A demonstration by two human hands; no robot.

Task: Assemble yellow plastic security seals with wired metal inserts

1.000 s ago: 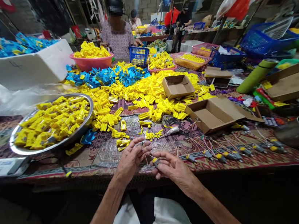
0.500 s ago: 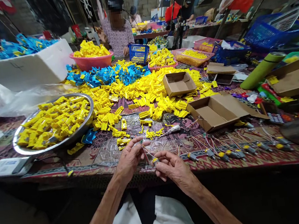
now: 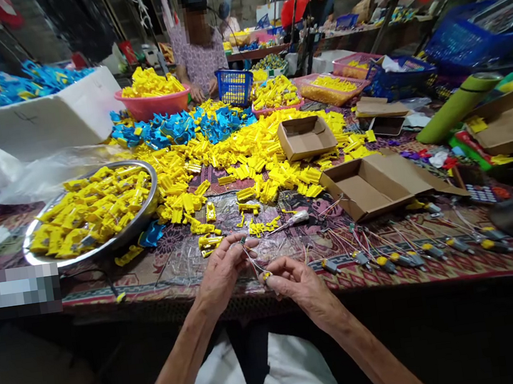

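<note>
Table under patterned cloth [image 3: 127, 283]; steel tray [image 3: 150, 196]; loose yellow plastic pieces [image 3: 232, 154]; open cardboard boxes [image 3: 364, 187]; wired motors [image 3: 400, 260]

view: head-worn | faces: forward, down | close: left hand [image 3: 222, 272], right hand [image 3: 300, 287], work table [image 3: 146, 288]

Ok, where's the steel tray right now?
In the head view, the steel tray sits ahead and left of the left hand, beside the loose yellow parts, in front of the white foam box.

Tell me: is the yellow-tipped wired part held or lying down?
Held: the right hand pinches the yellow-tipped wired part above the patterned tablecloth.
</note>
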